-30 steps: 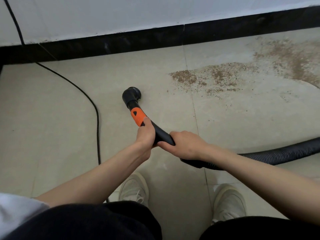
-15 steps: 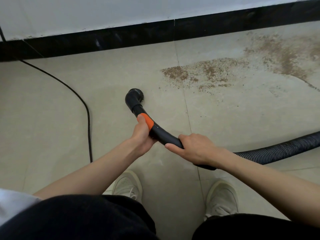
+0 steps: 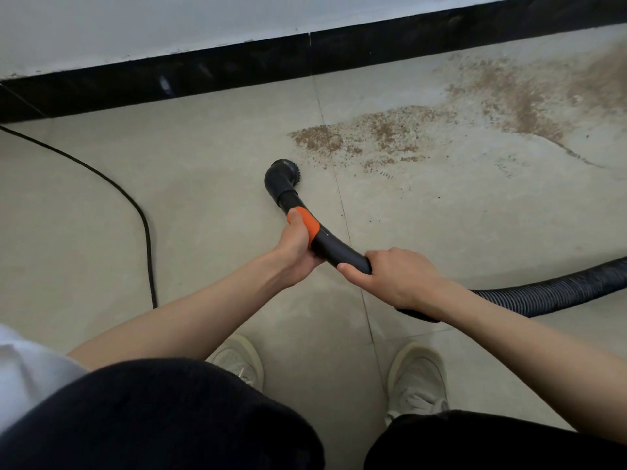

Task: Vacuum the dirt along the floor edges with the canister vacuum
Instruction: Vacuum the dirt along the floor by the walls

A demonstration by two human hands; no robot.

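Note:
I hold a black vacuum wand [image 3: 342, 250] with an orange band [image 3: 309, 222]. Its round brush nozzle [image 3: 282, 177] rests on the beige tile floor [image 3: 210, 184], just left of a patch of brown dirt [image 3: 383, 134]. My left hand [image 3: 296, 248] grips the wand at the orange band. My right hand [image 3: 393, 278] grips it further back, where the ribbed black hose [image 3: 556, 290] begins and runs off to the right. More dirt [image 3: 529, 96] spreads toward the black baseboard [image 3: 237, 71] at the upper right. The canister itself is out of view.
A black power cord [image 3: 146, 232] curves across the floor on the left. The white wall [image 3: 169, 22] rises above the baseboard. My two light shoes [image 3: 239, 361] [image 3: 417, 378] stand on the tiles below my arms.
The nozzle has shifted right and closer to the left edge of the dirt patch. My left hand has slid up over the orange band. Both hands keep their grip.

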